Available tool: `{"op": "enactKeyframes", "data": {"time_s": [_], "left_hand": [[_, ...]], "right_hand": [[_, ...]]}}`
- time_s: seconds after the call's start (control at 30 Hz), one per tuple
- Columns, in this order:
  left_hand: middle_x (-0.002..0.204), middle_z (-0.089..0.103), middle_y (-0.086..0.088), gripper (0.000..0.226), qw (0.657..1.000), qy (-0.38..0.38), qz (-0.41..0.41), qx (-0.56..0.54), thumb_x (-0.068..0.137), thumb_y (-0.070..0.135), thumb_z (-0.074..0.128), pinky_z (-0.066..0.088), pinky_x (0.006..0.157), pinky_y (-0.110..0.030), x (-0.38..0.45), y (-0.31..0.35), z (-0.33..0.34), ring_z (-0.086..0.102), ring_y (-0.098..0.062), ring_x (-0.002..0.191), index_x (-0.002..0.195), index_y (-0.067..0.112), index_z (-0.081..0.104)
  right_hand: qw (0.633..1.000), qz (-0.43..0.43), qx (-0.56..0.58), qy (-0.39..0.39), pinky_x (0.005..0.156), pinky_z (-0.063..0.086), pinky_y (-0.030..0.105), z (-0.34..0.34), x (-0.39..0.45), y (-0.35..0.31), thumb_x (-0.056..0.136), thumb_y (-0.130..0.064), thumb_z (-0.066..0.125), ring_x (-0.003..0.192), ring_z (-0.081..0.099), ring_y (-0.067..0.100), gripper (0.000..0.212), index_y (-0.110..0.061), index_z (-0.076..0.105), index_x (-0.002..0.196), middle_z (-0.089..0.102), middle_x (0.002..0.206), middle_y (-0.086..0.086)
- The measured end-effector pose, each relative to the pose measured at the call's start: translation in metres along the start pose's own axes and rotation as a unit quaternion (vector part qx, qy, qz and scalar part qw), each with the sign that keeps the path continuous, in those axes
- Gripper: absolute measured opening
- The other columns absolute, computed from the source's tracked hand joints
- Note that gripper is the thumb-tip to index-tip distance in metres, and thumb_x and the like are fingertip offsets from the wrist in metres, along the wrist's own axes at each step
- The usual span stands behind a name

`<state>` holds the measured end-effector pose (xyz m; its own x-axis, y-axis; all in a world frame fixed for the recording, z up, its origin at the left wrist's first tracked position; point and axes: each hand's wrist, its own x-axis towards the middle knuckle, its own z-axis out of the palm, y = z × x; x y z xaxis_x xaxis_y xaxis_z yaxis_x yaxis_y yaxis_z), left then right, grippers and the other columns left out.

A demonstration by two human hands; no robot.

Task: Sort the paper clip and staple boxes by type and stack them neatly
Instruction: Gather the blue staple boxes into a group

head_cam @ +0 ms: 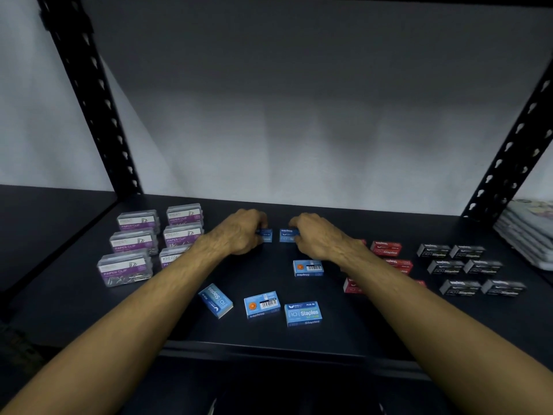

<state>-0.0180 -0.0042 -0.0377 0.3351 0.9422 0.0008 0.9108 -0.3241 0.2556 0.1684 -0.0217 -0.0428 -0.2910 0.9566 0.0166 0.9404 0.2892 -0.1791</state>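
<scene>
On the shelf [299,339]: we sort boxes by type, left to right.
Paper clip boxes [149,244]: clear, already grouped at the left.
Red staple boxes [386,248] and black staple boxes [466,269]: grouped at the right.
Left hand [239,232]: our fingers curl round a blue staple box [264,235] at the rear centre.
Right hand [314,235]: our fingers pinch a second blue box [286,235], just beside the first, likely to begin a row.
Loose blue boxes [261,305]: four lie scattered nearer us, not yet sorted.
</scene>
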Motion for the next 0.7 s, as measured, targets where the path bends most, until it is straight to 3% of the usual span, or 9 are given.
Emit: {"op": "enactKeyframes", "data": {"time_s": [0.17,0.27,0.37,0.5,0.63,0.7], "left_hand": [[0.135,0.052,-0.008,0.049,0.999,0.044,0.000,0.019,0.090,0.031,0.067,0.047,0.097,-0.037,-0.014,0.005,-0.008,0.054,-0.027,0.119,0.134,0.018,0.050],[0.140,0.052,-0.007,0.052,0.997,0.073,0.026,-0.003,0.091,0.031,0.065,0.044,0.101,-0.036,-0.032,0.010,-0.016,0.052,-0.026,0.125,0.139,0.018,0.048],[0.130,0.061,-0.001,0.038,0.995,0.076,0.060,-0.035,0.091,0.028,0.066,0.048,0.099,-0.037,-0.056,0.011,-0.023,0.057,-0.020,0.119,0.127,0.023,0.057],[0.102,0.067,0.010,0.015,0.994,0.058,0.049,-0.074,0.090,0.022,0.065,0.053,0.085,-0.035,-0.096,-0.001,-0.024,0.064,-0.012,0.096,0.104,0.028,0.064],[0.107,0.065,0.009,0.025,0.995,-0.007,0.042,-0.085,0.090,0.013,0.063,0.054,0.086,-0.030,-0.129,-0.015,-0.018,0.062,-0.006,0.094,0.111,0.027,0.066],[0.110,0.059,0.010,0.032,0.995,-0.033,0.046,-0.078,0.088,0.011,0.064,0.050,0.081,-0.021,-0.140,-0.022,-0.016,0.057,-0.003,0.093,0.114,0.030,0.064]], "right_hand": [[0.999,-0.015,-0.010,0.044,0.094,0.051,0.038,-0.009,-0.018,-0.005,0.095,-0.007,0.054,0.111,0.058,0.028,0.043,-0.009,0.051,0.138,0.051,0.130,0.010],[0.997,-0.037,0.002,0.065,0.092,0.051,0.036,-0.014,-0.034,-0.013,0.096,-0.012,0.054,0.110,0.058,0.027,0.040,-0.011,0.053,0.136,0.052,0.127,0.008],[0.995,-0.069,0.029,0.067,0.088,0.049,0.033,-0.014,-0.054,-0.025,0.097,-0.022,0.057,0.108,0.058,0.023,0.036,-0.017,0.058,0.132,0.055,0.122,0.004],[0.989,-0.110,0.085,0.047,0.087,0.050,0.030,-0.004,-0.078,-0.043,0.093,-0.029,0.063,0.102,0.057,0.010,0.031,-0.022,0.064,0.124,0.060,0.119,-0.003],[0.986,-0.130,0.104,-0.007,0.092,0.046,0.031,0.010,-0.095,-0.060,0.090,-0.034,0.068,0.108,0.052,0.009,0.033,-0.028,0.064,0.122,0.058,0.118,-0.008],[0.986,-0.133,0.095,-0.030,0.095,0.044,0.033,0.016,-0.099,-0.066,0.088,-0.034,0.070,0.112,0.049,0.010,0.034,-0.028,0.064,0.121,0.057,0.119,-0.008]]}}
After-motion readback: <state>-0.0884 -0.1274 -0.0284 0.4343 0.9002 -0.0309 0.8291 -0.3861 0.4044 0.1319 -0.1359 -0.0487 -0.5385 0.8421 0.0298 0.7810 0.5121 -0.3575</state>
